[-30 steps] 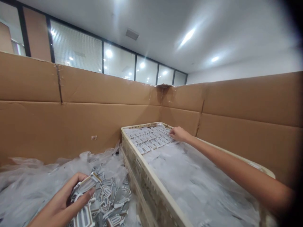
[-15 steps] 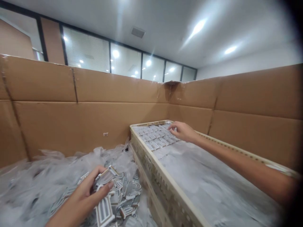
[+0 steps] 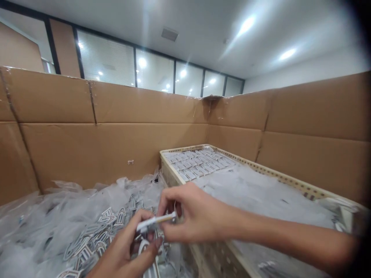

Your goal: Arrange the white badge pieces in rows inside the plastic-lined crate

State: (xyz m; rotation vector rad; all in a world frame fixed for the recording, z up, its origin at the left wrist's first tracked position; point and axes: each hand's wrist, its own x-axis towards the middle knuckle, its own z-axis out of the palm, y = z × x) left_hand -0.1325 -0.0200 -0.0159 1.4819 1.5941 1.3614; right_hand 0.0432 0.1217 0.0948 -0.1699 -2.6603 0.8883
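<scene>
In front of me my left hand (image 3: 126,247) and my right hand (image 3: 197,214) meet over the loose pile. Between them is a flat white-and-grey striped piece (image 3: 153,221) with a brownish edge, seen nearly edge-on. My right thumb and fingers pinch its right end, while my left hand holds its left end. Below it, another striped piece (image 3: 149,262) shows by my left thumb; whether that hand holds it too I cannot tell. Several similar loose pieces (image 3: 84,251) lie in a heap under the left hand. Rows of such pieces (image 3: 199,164) lie flat in the crate.
A cream perforated plastic crate (image 3: 174,175) stands at right, with cloudy plastic sheeting (image 3: 246,181) over its nearer part. Crumpled clear plastic bags (image 3: 72,204) spread across the left. Tall cardboard walls (image 3: 150,143) enclose the back and right side.
My right hand has come back from the crate's rows to my left hand and now grips a piece there. My left hand has shifted slightly right. More of the rows is visible.
</scene>
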